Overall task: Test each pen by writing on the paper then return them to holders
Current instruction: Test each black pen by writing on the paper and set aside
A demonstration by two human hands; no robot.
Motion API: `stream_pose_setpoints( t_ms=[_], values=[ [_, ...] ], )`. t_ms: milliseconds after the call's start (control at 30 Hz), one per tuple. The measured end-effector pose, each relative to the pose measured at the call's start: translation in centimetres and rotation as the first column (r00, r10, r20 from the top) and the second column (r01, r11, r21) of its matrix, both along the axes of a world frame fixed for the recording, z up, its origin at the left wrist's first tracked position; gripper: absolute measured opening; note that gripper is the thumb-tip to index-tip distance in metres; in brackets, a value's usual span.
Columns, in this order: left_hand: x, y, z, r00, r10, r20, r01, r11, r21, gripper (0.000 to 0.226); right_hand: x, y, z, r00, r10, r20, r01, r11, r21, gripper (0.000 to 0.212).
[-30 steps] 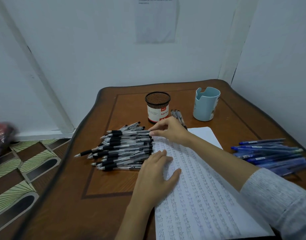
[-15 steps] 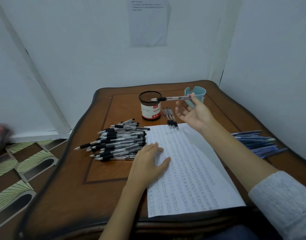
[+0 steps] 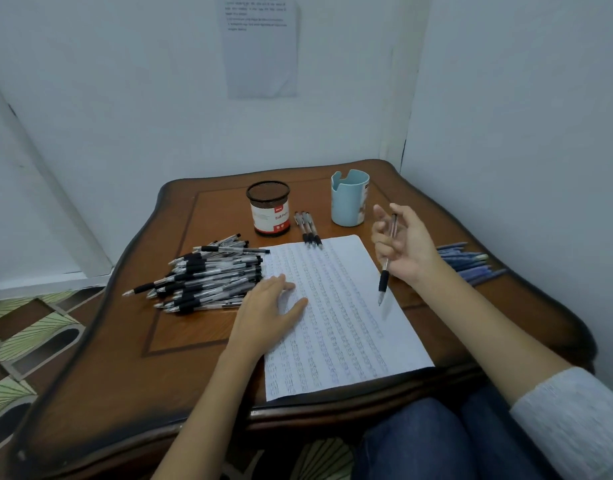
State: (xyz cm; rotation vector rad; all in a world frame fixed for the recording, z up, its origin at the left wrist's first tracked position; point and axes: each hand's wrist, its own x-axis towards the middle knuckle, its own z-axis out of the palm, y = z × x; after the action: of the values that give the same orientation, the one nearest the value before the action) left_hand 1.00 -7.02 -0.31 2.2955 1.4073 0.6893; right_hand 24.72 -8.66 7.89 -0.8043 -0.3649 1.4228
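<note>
**R hand gripped one pen over the paper**

On my remote feed, the R hand (image 3: 407, 244) was raised above the right side of the paper (image 3: 343, 323). Its fingers were curled round a pen (image 3: 386, 268) w/ a black grip. The pen slanted down, tip toward the sheet, but I couldn't tell whether the tip touched it.

The L hand (image 3: 268, 311) lay flat on the paper's left edge, fingers straight, grasping nothing. It sat just beside the pen pile (image 3: 208, 275) on the table (image 3: 201, 375). The paper was covered w/ rows of handwriting.

At the back stood a black mesh holder (image 3: 268, 209) and a light-blue holder (image 3: 349, 199), apart from each other. Three loose pens (image 3: 309, 228) lay btwn them, their ends reaching the sheet's top edge. A heap of blue pens (image 3: 467, 263) lay near the table's right edge, partly hidden behind the R wrist. A printed notice (image 3: 260, 46) hung on the wall behind.
</note>
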Motion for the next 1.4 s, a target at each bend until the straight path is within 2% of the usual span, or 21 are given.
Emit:
stream_pose_setpoints(
  t_ms=[100,200,300,333,400,433,500,533,600,700,833,1000,1133,1400],
  values=[
    [0.0,-0.1,-0.1,1.000,-0.004,0.002,0.004,1.000,0.024,0.049,0.8,-1.8,-0.7,0.989,0.043,0.145,-0.038,0.999,-0.034,0.020],
    [0.0,-0.3,-0.1,1.000,-0.004,-0.005,0.004,0.999,0.040,0.049,1.2,-3.3,-1.8,0.981,0.156,0.113,-0.143,0.983,-0.117,0.027],
    [0.1,-0.5,-0.1,1.000,-0.009,-0.007,0.010,0.999,0.046,0.048,1.4,-4.6,-3.4,0.916,0.319,0.242,-0.259,0.933,-0.250,0.069],
    [0.1,-0.5,-0.1,1.000,-0.013,-0.004,0.013,0.999,0.045,0.048,1.4,-5.0,-3.8,0.898,0.340,0.280,-0.263,0.924,-0.277,0.076],
    [0.1,-0.4,-0.2,1.000,-0.019,0.002,0.018,0.999,0.038,0.048,1.2,-5.7,-4.1,0.902,0.307,0.303,-0.229,0.936,-0.266,0.067],
    [0.1,-0.3,-0.3,1.000,-0.019,0.004,0.019,0.999,0.029,0.049,0.9,-6.0,-4.2,0.914,0.259,0.313,-0.192,0.954,-0.230,0.052],
    [0.0,-0.2,-0.4,1.000,-0.019,0.002,0.019,1.000,0.017,0.049,0.7,-6.5,-4.9,0.881,0.164,0.445,-0.095,0.980,-0.173,0.023],
    [0.0,-0.2,-0.5,1.000,-0.019,-0.001,0.019,1.000,0.017,0.050,0.6,-6.6,-5.2,0.839,0.114,0.531,-0.037,0.987,-0.153,0.024],
    [0.0,-0.3,-0.5,1.000,-0.020,0.000,0.020,1.000,0.023,0.049,0.3,-6.9,-5.6,0.776,0.032,0.631,0.048,0.993,-0.109,0.039],
    [0.1,-0.4,-0.3,1.000,-0.021,0.006,0.020,0.999,0.041,0.047,-0.2,-7.5,-5.6,0.708,-0.002,0.706,0.044,0.998,-0.042,0.041],
    [0.2,-0.5,-0.3,1.000,-0.026,0.014,0.025,0.999,0.048,0.043,-0.7,-8.2,-6.1,0.544,-0.032,0.838,0.055,0.998,0.002,0.045],
    [0.1,-0.5,-0.3,0.999,-0.024,0.023,0.023,0.999,0.047,0.045,-0.8,-8.4,-6.5,0.538,-0.132,0.832,0.096,0.991,0.095,0.040],
    [0.1,-0.4,-0.5,0.999,-0.025,0.033,0.024,0.999,0.042,0.044,-0.7,-8.3,-7.2,0.386,-0.216,0.897,0.173,0.972,0.159,0.045],
    [0.0,-0.1,-0.8,0.999,-0.022,0.038,0.021,1.000,0.021,0.046,-0.4,-7.9,-7.8,0.439,-0.190,0.878,0.128,0.981,0.148,0.042]
  ],
)
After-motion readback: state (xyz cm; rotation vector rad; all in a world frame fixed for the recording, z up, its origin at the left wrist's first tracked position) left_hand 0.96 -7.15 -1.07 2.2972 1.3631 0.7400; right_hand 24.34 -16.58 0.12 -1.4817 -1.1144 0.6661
